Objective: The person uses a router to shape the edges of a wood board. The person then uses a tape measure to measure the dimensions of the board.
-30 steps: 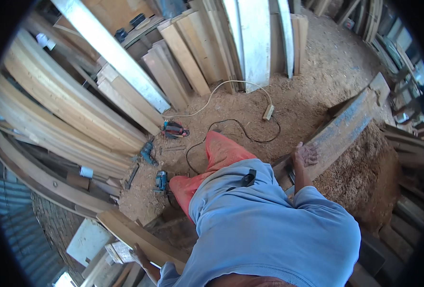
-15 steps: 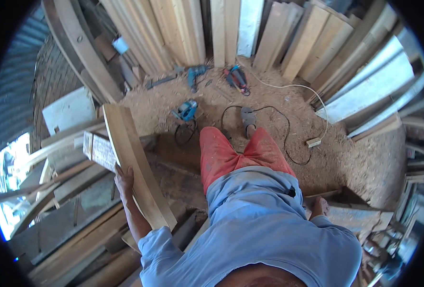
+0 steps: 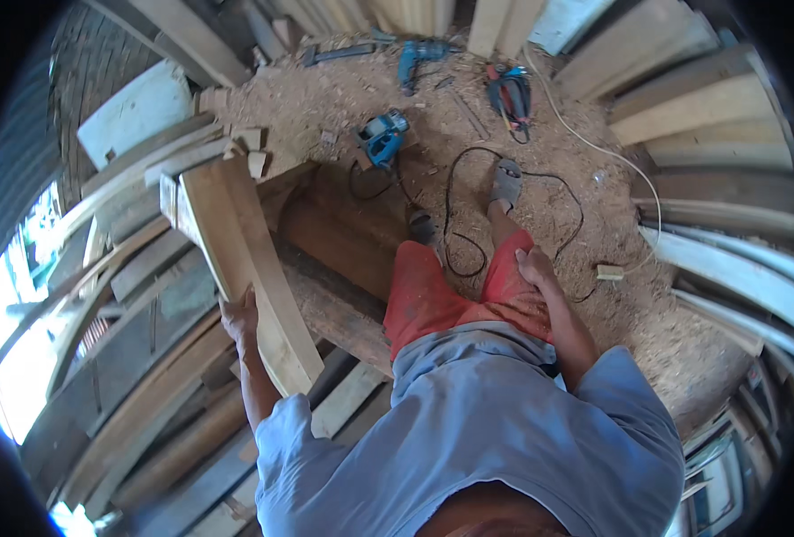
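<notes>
A thick, pale wooden plank (image 3: 252, 268) slants along my left side, over a stack of other timber. My left hand (image 3: 239, 318) is closed round its left edge, low on its length, with the thumb on the upper face. Under the plank's far end a whitish block-like piece (image 3: 180, 213) sticks out. My right hand (image 3: 535, 268) rests on my right leg, on the red shorts (image 3: 460, 295), holding no object. Its fingers lie against the cloth and are partly hidden.
A blue circular saw (image 3: 383, 139) lies ahead on the shavings-covered ground. Beyond it are a blue drill (image 3: 419, 61) and a dark tool with red parts (image 3: 510, 97). Black cable (image 3: 451, 201) loops round my feet; a pale cord ends in a socket block (image 3: 608, 272). Boards (image 3: 719, 107) lean at right.
My right hand has come from beside a board at the lower right onto my right leg. My left hand still grips the plank, which has shifted slightly. The view has turned.
</notes>
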Action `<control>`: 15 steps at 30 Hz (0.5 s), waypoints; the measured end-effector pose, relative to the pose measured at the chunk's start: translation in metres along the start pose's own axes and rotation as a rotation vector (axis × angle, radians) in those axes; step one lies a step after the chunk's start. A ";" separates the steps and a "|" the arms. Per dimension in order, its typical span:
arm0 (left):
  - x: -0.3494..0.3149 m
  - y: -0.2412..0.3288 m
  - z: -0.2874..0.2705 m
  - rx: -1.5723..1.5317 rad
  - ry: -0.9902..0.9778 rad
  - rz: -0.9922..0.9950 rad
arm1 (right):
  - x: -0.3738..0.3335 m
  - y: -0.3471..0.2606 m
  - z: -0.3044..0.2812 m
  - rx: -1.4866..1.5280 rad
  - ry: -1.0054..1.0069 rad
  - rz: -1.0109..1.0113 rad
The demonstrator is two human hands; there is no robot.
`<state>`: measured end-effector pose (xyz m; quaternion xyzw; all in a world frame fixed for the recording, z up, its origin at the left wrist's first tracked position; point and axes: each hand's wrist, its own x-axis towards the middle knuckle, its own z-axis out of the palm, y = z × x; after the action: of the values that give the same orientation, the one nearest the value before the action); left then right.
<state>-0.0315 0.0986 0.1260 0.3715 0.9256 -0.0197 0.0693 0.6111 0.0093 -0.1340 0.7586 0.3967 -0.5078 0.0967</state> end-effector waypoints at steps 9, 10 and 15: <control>-0.002 0.014 -0.008 0.104 -0.078 -0.191 | 0.017 0.018 -0.099 -0.194 -0.233 -0.297; -0.002 0.017 -0.010 0.096 -0.104 -0.209 | 0.020 0.011 -0.112 -0.257 -0.271 -0.269; -0.003 0.013 -0.018 -0.017 -0.125 -0.103 | 0.081 -0.009 -0.150 -0.801 -0.312 -0.473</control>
<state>-0.0226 0.1073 0.1446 0.3210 0.9375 -0.0384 0.1291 0.7227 0.1388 -0.1302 0.4657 0.7030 -0.4310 0.3213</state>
